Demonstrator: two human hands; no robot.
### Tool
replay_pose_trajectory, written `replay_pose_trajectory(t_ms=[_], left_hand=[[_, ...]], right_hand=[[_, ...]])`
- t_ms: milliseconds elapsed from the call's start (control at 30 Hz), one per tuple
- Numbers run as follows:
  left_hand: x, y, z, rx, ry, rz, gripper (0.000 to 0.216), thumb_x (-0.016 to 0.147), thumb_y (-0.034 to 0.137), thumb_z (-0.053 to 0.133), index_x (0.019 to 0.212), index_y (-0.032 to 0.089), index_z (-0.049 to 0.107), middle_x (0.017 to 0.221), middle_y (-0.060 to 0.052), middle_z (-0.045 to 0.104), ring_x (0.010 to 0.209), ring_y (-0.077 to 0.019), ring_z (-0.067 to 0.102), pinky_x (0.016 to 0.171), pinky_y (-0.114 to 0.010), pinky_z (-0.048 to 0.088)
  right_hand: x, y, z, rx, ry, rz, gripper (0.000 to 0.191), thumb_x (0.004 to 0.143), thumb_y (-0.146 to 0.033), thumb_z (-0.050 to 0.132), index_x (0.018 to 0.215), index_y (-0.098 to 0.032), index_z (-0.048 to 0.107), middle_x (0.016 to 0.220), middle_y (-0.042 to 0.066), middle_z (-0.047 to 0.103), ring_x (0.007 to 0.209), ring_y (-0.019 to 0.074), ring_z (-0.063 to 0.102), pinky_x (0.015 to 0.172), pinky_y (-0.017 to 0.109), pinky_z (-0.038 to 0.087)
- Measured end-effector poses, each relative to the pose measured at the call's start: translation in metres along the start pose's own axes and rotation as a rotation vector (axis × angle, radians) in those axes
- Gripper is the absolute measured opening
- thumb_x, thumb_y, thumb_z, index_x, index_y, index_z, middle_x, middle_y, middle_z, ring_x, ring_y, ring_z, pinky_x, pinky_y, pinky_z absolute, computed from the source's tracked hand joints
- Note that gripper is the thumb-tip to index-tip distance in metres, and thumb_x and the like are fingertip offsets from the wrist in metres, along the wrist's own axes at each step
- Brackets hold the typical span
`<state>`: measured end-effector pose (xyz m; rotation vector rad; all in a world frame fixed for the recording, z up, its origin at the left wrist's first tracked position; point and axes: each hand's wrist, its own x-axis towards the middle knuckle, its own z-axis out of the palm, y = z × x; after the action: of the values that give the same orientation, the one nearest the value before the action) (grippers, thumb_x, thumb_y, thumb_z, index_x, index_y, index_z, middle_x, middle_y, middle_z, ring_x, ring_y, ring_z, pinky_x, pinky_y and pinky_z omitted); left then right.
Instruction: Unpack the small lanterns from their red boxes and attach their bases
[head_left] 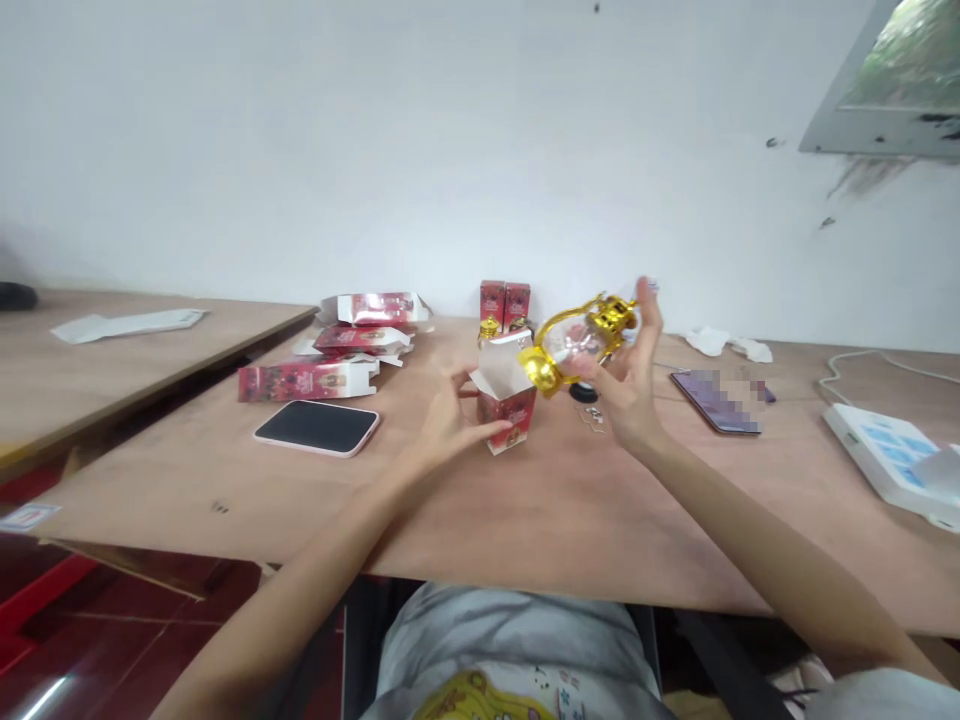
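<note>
My left hand [455, 415] grips a small red carton [508, 418] that stands on the table with its white flaps open at the top. In my right hand [630, 390] is a gold lantern [581, 345] with a clear body, tilted so that its gold base points down and left, close beside the carton's opening. Thumb and fingers hold the lantern from the right side. Whatever is inside the carton cannot be seen.
Several flattened or open red cartons [330, 380] lie left, near a phone [318, 428]. Two closed red boxes [505, 300] stand by the wall. To the right are another phone [712, 402], crumpled tissue [707, 341] and a white power strip [892, 455] with a cable.
</note>
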<state>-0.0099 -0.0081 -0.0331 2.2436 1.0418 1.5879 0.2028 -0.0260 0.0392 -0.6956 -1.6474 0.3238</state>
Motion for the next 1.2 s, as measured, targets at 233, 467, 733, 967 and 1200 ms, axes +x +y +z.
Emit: replay_pose_trajectory(t_ms=[233, 467, 733, 967, 1200], left_hand=[[-0.009, -0.007, 0.009, 0.058, 0.101, 0.042, 0.084, 0.056, 0.044, 0.080, 0.118, 0.021, 0.028, 0.112, -0.011, 0.051, 0.097, -0.0274, 0.061, 0.078, -0.047, 0.054], [-0.007, -0.004, 0.009, 0.013, 0.045, 0.077, 0.074, 0.060, 0.039, 0.078, 0.115, 0.026, 0.030, 0.113, -0.009, 0.053, 0.099, -0.0263, 0.061, 0.079, -0.045, 0.055], [-0.009, 0.001, 0.009, 0.016, 0.046, 0.078, 0.081, 0.062, 0.037, 0.077, 0.126, 0.025, 0.029, 0.122, -0.011, 0.048, 0.096, -0.0242, 0.062, 0.079, -0.044, 0.055], [-0.004, 0.008, 0.004, 0.016, -0.028, 0.107, 0.087, 0.066, 0.036, 0.075, 0.138, 0.025, 0.027, 0.129, -0.013, 0.049, 0.092, -0.0208, 0.062, 0.080, -0.039, 0.055], [-0.003, 0.011, -0.001, 0.051, -0.077, 0.177, 0.080, 0.070, 0.029, 0.069, 0.140, 0.025, 0.029, 0.136, -0.013, 0.044, 0.104, -0.0243, 0.058, 0.083, -0.038, 0.053]], right_hand=[[0.018, -0.001, 0.026, 0.117, -0.165, 0.116, 0.072, 0.076, -0.049, 0.061, 0.134, -0.033, 0.022, 0.134, 0.006, 0.039, 0.118, 0.0249, 0.046, 0.094, 0.045, 0.046], [0.034, -0.008, 0.015, -0.186, -0.413, 0.077, 0.057, 0.065, -0.025, 0.071, 0.115, -0.027, 0.044, 0.111, 0.002, 0.055, 0.100, 0.0237, 0.055, 0.089, 0.041, 0.044], [0.028, -0.010, 0.030, -0.469, -0.531, -0.034, 0.046, 0.059, -0.015, 0.073, 0.099, -0.020, 0.051, 0.105, 0.005, 0.050, 0.089, 0.0215, 0.054, 0.074, 0.033, 0.045], [0.036, -0.007, 0.015, -0.492, -0.680, -0.130, 0.014, 0.075, -0.016, 0.065, 0.088, -0.021, 0.067, 0.088, 0.003, 0.066, 0.084, 0.0202, 0.058, 0.080, 0.035, 0.042], [0.043, -0.013, -0.008, -0.297, -0.883, -0.100, 0.041, 0.080, -0.003, 0.040, 0.100, -0.025, 0.068, 0.108, -0.001, 0.066, 0.100, 0.0172, 0.059, 0.087, 0.033, 0.045]])
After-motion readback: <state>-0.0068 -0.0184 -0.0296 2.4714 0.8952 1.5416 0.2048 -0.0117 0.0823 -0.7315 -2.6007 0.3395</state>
